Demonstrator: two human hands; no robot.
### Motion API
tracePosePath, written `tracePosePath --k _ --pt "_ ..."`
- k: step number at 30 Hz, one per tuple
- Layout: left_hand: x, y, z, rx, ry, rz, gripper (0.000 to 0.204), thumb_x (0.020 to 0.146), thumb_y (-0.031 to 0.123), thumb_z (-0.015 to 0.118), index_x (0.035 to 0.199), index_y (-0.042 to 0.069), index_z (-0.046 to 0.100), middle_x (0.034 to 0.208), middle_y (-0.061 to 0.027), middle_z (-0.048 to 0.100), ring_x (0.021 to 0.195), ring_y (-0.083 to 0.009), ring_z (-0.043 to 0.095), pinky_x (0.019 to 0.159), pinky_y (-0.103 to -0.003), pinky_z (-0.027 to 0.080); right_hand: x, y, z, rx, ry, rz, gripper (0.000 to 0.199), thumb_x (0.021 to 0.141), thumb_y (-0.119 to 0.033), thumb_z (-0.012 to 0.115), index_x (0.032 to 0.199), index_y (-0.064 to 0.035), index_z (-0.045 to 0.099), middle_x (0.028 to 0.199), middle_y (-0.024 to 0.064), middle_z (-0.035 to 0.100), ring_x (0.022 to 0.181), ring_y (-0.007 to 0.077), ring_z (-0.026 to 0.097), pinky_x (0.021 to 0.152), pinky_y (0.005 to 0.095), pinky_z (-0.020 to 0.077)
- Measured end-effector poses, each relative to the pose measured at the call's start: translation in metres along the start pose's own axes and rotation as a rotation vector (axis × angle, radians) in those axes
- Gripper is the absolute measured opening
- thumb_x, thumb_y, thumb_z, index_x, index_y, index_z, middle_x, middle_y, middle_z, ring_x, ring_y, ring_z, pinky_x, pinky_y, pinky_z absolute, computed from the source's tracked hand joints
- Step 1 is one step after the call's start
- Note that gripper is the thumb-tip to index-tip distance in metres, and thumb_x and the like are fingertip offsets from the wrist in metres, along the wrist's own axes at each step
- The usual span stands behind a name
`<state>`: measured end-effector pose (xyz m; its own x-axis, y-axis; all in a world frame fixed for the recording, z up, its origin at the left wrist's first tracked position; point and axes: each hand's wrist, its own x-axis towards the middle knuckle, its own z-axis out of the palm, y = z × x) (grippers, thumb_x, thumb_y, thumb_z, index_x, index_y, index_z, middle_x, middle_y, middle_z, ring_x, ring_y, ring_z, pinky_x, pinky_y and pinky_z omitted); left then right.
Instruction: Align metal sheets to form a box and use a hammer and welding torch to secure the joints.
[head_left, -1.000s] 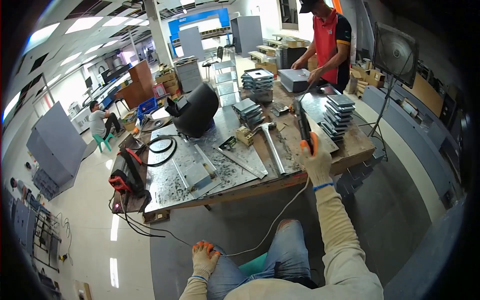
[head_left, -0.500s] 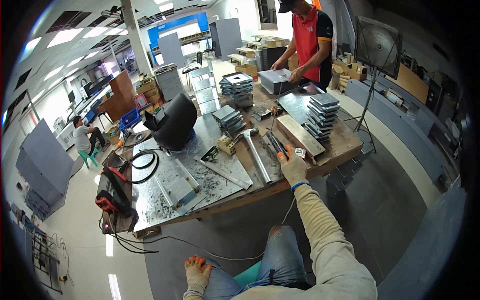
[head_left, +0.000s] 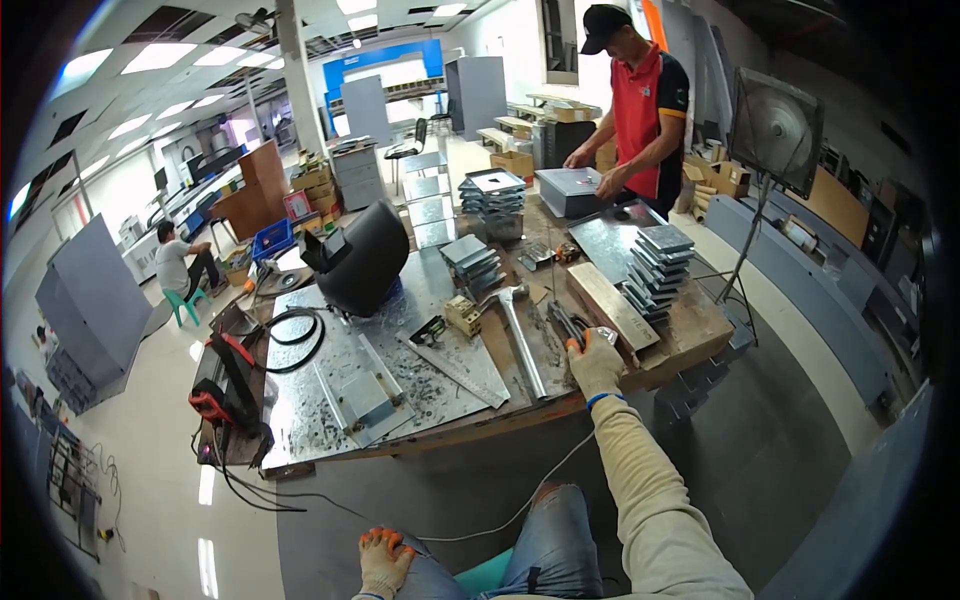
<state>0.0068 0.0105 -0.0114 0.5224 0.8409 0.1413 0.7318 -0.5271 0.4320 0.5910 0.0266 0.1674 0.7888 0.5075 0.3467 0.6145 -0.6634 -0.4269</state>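
Observation:
My right hand [head_left: 597,365], in a pale glove with orange fingertips, is at the workbench's front edge. Its fingers are closed around the near end of a dark, pliers-like hand tool [head_left: 566,322]; the hand partly hides the grip. A small silvery object [head_left: 606,336] lies beside those fingers. To the left of this hand is a steel hammer [head_left: 520,340], and just beyond it lies a long rectangular metal bar [head_left: 612,305]. My left hand [head_left: 385,562], gloved the same way, rests on my left thigh with its fingers spread and nothing in it.
On the bench [head_left: 465,432] are a black welding helmet [head_left: 358,258], a metal ruler [head_left: 455,370], a channel-shaped metal piece [head_left: 365,398] and stacked metal parts [head_left: 658,270]. A co-worker [head_left: 645,120] handles a grey box [head_left: 570,190] across it. A cable [head_left: 500,530] hangs near my knees.
My right hand's fingers have curled in from a more stretched position at the dark tool. The view has shifted, so the bench appears lower. My left hand stays on my thigh.

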Motion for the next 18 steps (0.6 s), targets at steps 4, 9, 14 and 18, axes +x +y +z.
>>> tracePosePath --k 4,9,14,18 --pt "-0.006 -0.002 0.0 -0.013 0.008 -0.017 0.035 0.085 0.041 0.075 0.104 0.011 0.076 0.12 -0.0074 0.074 0.125 -0.0358 0.06 0.116 -0.047 0.038 0.008 -0.007 -0.011 -0.062 -0.093 -0.021 0.044 0.095 -0.045 0.073 0.117 -0.007 0.072 0.101 0.0161 0.079 0.087 0.0415 0.075 0.077 0.0501 0.0591" --pt "-0.011 0.006 -0.012 0.034 -0.024 -0.072 0.039 0.087 0.042 0.076 0.11 0.011 0.075 0.13 -0.0048 0.072 0.128 -0.0341 0.059 0.118 -0.046 0.036 -0.001 0.008 0.022 -0.021 0.157 -0.139 0.037 0.097 -0.046 0.068 0.102 -0.0094 0.071 0.093 0.015 0.076 0.081 0.0419 0.072 0.073 0.0511 0.0562" --pt "-0.004 0.018 -0.024 0.101 -0.113 -0.058 0.046 0.095 0.049 0.067 0.121 0.013 0.074 0.141 -0.0109 0.068 0.139 -0.0357 0.054 0.123 -0.048 0.033 0.008 0.031 0.035 -0.015 0.244 -0.194 0.029 0.102 -0.04 0.066 0.106 -0.0112 0.071 0.093 0.012 0.076 0.08 0.0383 0.071 0.073 0.0484 0.0563" --pt "-0.012 0.008 -0.014 0.189 -0.111 -0.116 0.047 0.096 0.049 0.065 0.124 0.013 0.074 0.145 -0.0114 0.067 0.141 -0.036 0.053 0.124 -0.048 0.032 0.009 0.025 0.033 0.07 0.157 -0.204 0.028 0.103 -0.039 0.065 0.107 -0.0123 0.071 0.096 0.0099 0.076 0.082 0.0366 0.071 0.074 0.0478 0.0564"
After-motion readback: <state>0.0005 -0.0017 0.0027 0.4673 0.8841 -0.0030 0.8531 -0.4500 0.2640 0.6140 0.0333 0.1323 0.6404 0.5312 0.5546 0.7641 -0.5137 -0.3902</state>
